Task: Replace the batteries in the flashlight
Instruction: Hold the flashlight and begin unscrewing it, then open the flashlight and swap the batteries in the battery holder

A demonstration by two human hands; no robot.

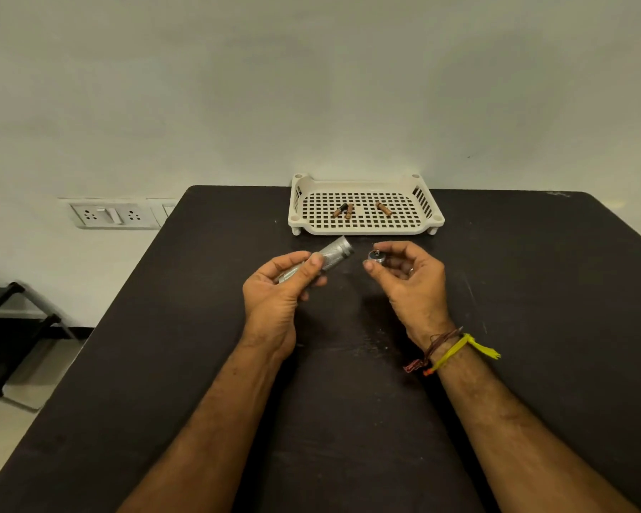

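My left hand [283, 286] grips a silver flashlight body [333, 253] above the black table, its knurled open end pointing up and to the right. My right hand [404, 275] pinches the flashlight's end cap [377, 256] between thumb and fingers, the small spring on it facing up; a short gap separates cap and body. Three small copper-coloured batteries lie in the white perforated tray [365, 229] at the table's far edge: two close together [344, 211] on the left and one [383, 208] to their right.
The black table [533, 309] fills the lower view, its far edge against a pale wall. A wall socket panel [113, 215] sits to the left, and a dark metal frame [11, 327] stands on the floor beside the table's left edge.
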